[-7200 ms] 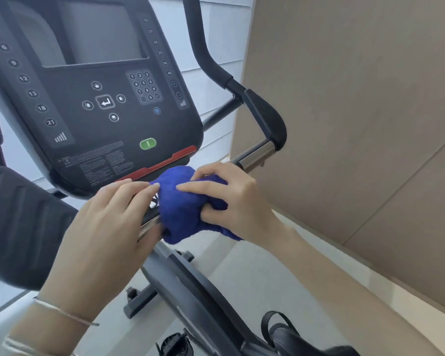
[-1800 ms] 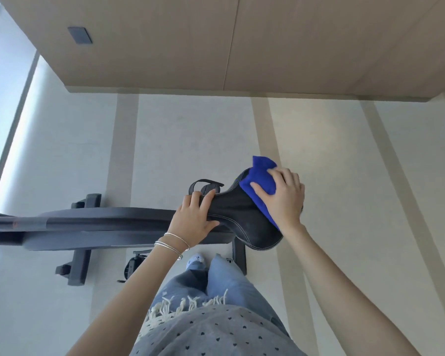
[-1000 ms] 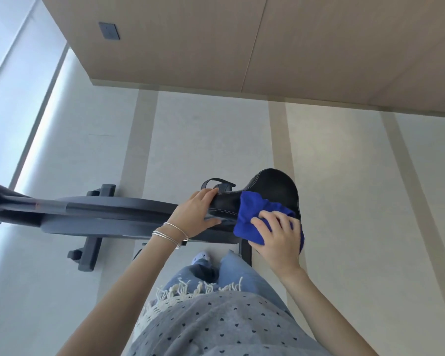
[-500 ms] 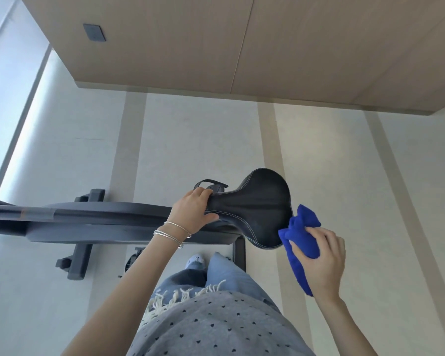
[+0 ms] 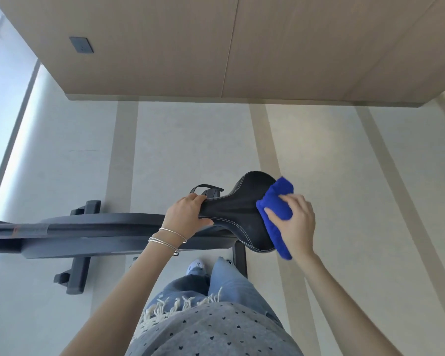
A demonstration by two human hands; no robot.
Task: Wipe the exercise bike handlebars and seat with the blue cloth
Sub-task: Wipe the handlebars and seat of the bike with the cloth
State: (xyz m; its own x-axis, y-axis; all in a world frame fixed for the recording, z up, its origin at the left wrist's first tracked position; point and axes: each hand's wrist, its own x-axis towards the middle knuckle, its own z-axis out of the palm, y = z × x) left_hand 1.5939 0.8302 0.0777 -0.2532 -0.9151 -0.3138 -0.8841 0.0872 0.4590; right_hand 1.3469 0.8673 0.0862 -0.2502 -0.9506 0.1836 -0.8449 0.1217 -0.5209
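Observation:
I look straight down on the black bike seat (image 5: 244, 214), its narrow nose pointing left. My left hand (image 5: 188, 215) grips that nose, with thin silver bangles on the wrist. My right hand (image 5: 294, 222) holds the bunched blue cloth (image 5: 276, 209) pressed against the seat's wide right end; part of the cloth hangs down past the seat's near edge. The handlebars are out of view.
The dark bike frame (image 5: 88, 229) runs left from under the seat, with a floor stabiliser bar (image 5: 81, 253) crossing beneath it. Pale striped floor surrounds the bike. A wood-panelled wall (image 5: 216, 47) with a small dark switch plate (image 5: 81, 44) stands beyond. My legs are just below the seat.
Half a second ago my right hand held the cloth off the seat, lower right of it. It has moved up and left, so the cloth now lies on the seat's wide end. My left hand has stayed put.

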